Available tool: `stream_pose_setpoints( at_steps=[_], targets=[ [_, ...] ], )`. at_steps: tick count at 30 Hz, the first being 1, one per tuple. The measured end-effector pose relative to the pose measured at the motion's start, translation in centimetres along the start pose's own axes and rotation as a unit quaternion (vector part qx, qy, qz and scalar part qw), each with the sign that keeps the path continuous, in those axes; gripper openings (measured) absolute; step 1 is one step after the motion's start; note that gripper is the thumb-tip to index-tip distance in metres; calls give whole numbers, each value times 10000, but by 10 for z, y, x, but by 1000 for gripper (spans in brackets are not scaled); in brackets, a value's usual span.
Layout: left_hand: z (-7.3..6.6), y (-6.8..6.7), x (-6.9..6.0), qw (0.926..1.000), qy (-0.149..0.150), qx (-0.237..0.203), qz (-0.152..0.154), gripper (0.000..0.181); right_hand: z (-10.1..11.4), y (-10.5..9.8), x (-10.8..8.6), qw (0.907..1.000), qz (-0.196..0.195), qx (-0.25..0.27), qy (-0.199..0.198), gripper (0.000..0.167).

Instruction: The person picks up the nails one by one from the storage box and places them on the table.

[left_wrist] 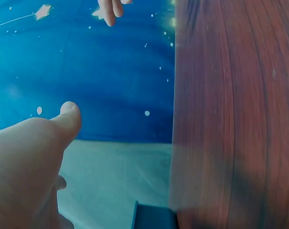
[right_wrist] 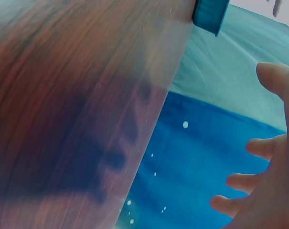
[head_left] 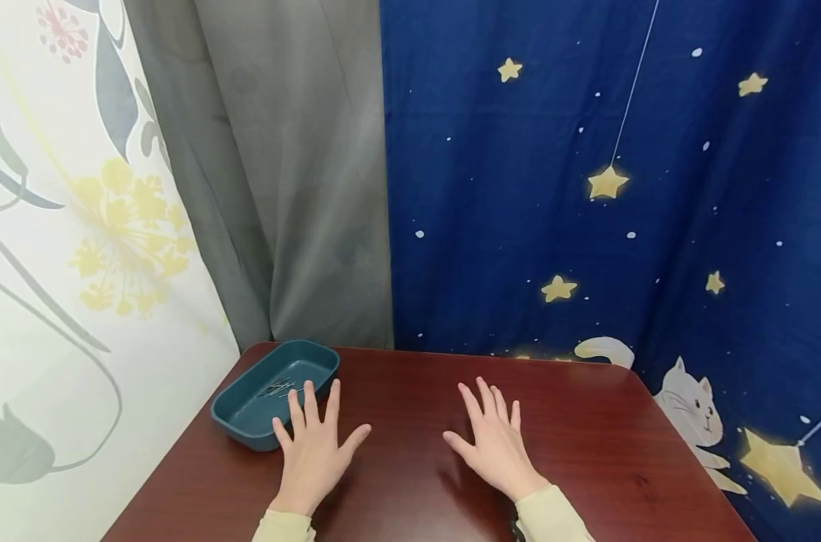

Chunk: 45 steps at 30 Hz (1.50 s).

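My left hand [head_left: 311, 457] is held above the table with its fingers spread, just right of a teal tray [head_left: 237, 412]. Its fingertips overlap the tray's near right side in the head view. Inside the tray lie several thin metal pieces [head_left: 277, 387], too small to identify surely. Over the middle right of the table is my right hand [head_left: 497, 449], its fingers spread and holding nothing. Each wrist view shows its hand apart from the table, the left hand [left_wrist: 32, 152] and the right hand [right_wrist: 273, 157] both free of any object.
The dark red wooden table [head_left: 410, 482] reaches back to a grey curtain [head_left: 315, 188] and a blue starry curtain [head_left: 491, 211]. A white floral curtain [head_left: 38, 301] hangs along the left side. The tray stands at the table's far left corner.
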State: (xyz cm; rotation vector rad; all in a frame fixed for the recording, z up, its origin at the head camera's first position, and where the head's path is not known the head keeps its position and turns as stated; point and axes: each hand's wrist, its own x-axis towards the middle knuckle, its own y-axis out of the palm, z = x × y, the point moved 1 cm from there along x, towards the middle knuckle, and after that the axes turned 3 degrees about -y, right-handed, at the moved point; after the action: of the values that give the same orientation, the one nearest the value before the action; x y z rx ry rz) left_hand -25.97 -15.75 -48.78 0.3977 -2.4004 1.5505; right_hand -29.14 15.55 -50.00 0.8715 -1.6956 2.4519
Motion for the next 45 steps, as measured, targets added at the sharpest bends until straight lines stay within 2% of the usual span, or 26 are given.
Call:
stream_pose_setpoints(
  at_steps=[10, 13, 16, 23, 32, 40, 45],
  targets=[
    [32, -21, 2, 9995, -227, 83, -226, 101, 21, 5, 14, 9991, 318, 91, -277, 86],
    [41, -26, 5, 9987, -437, 46, -274, 101, 26, 6, 16, 9985, 406, 131, -358, 86],
    [50, -28, 9, 9967, -771, -14, -259, 102, 31, 9, 18, 9979, 456, 98, -452, 86],
    [70, -27, 13, 9891, -1452, -122, -231, 108, 44, 15, 24, 9946, 610, -130, -830, 86],
    [86, -25, 16, 9785, -2052, -185, -106, 124, 58, 23, 27, 9912, 635, -224, -1137, 86],
    [97, -22, 10, 9720, -2338, -169, 183, 133, 62, 30, 20, 9905, 730, -229, -1144, 87],
    [104, -19, 6, 9694, -2442, -168, 203, 128, 64, 34, 18, 9895, 770, -206, -1208, 87]
  ],
)
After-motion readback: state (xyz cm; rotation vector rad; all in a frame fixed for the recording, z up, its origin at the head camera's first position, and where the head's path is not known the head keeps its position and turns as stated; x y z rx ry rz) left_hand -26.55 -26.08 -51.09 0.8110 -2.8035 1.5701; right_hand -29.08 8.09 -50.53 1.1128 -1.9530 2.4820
